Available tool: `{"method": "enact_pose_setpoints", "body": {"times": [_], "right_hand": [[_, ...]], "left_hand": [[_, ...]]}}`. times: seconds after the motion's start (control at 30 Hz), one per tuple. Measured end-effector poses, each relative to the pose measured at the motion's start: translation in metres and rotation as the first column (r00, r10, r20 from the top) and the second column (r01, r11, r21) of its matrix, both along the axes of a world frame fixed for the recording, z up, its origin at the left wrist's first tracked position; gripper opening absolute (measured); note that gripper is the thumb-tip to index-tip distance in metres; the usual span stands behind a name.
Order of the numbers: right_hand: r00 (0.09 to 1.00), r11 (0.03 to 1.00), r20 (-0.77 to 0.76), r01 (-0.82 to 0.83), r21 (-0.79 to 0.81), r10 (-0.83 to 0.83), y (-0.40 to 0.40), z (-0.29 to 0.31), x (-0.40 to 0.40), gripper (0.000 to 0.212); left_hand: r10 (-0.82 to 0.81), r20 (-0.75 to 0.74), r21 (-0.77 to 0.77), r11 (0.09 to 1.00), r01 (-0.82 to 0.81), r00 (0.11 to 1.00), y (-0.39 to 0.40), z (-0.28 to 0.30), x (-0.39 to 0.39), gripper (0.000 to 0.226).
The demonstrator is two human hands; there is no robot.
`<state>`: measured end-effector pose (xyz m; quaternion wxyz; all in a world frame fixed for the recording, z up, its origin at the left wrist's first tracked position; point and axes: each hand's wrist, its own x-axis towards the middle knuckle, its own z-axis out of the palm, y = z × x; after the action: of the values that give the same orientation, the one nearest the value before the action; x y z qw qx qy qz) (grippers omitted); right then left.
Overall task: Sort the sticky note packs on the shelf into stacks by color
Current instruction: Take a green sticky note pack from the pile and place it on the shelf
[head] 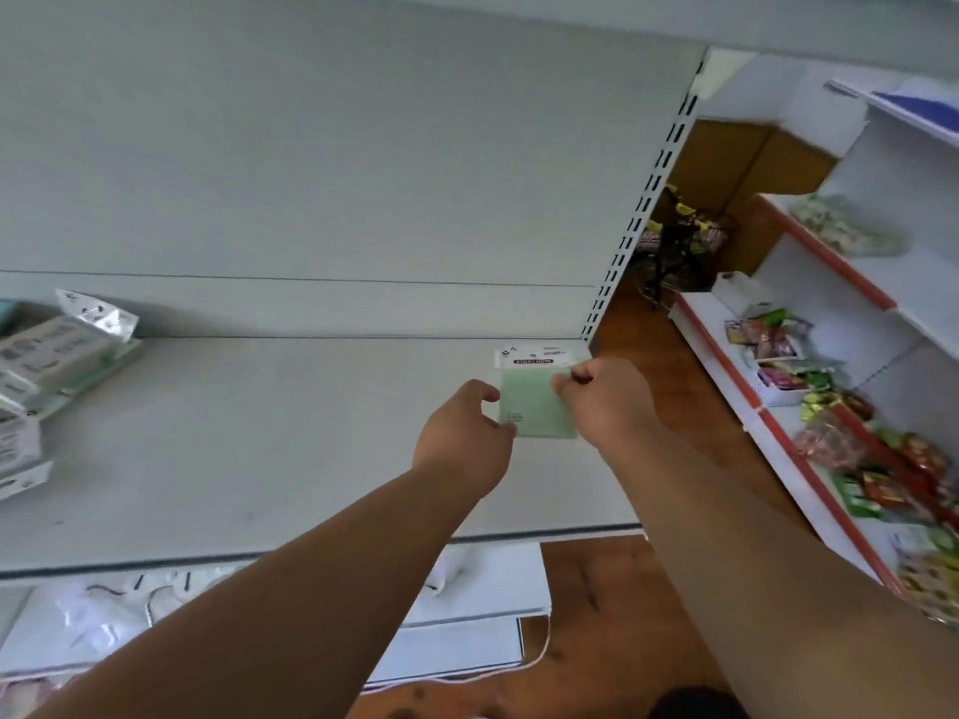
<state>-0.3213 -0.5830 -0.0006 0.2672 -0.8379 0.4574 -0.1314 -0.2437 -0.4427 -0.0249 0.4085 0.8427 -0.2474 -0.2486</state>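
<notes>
I saw the green sticky note pack (537,404) lying flat on the white shelf (270,448), right of the frame's centre and near the shelf's right end. Its long axis ran from the front of the shelf toward the back panel, tilted slightly to the right, and its white header card, printed "STICKY NOTE", pointed away from me toward the back panel.

Both of my forearms reached up from the bottom edge of the frame and converged on the pack. My left hand (464,438) sat at the pack's left edge with the back of the hand toward the camera; its fingers were curled and its fingertips touched that edge at two places, near the upper left corner and lower down the side. My right hand (604,402) came in from the right with the knuckles up, its fingers curled in tight and pinching the pack at its upper right corner, just below the header card. The green face of the pack showed between the two hands.

At the left edge of the frame, well apart from my hands, a pile of other packs (44,365) lay on the same shelf, blurred. At the right of the frame stood a red-edged rack (809,236) with snack packets (877,464).
</notes>
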Motion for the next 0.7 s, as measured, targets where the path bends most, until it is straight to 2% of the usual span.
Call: {"method": "enact_pose_setpoints", "body": {"times": [0.13, 0.47, 0.7], "right_hand": [[0.998, 0.999, -0.058, 0.017, -0.043, -0.019, -0.035, -0.011, 0.004, 0.023], [0.969, 0.979, -0.213, -0.152, -0.138, 0.121, -0.084, -0.039, 0.027, 0.024], [0.962, 0.935, -0.159, -0.258, -0.246, 0.223, -0.083, -0.038, 0.017, 0.027]], "left_hand": [[0.003, 0.048, 0.049, 0.999, -0.005, 0.999, -0.04, -0.009, 0.002, 0.037], [0.17, 0.149, 0.178, 0.964, -0.196, 0.974, -0.081, -0.024, -0.007, 0.04], [0.278, 0.149, 0.146, 0.943, -0.299, 0.949, -0.083, -0.024, -0.016, 0.039]]}}
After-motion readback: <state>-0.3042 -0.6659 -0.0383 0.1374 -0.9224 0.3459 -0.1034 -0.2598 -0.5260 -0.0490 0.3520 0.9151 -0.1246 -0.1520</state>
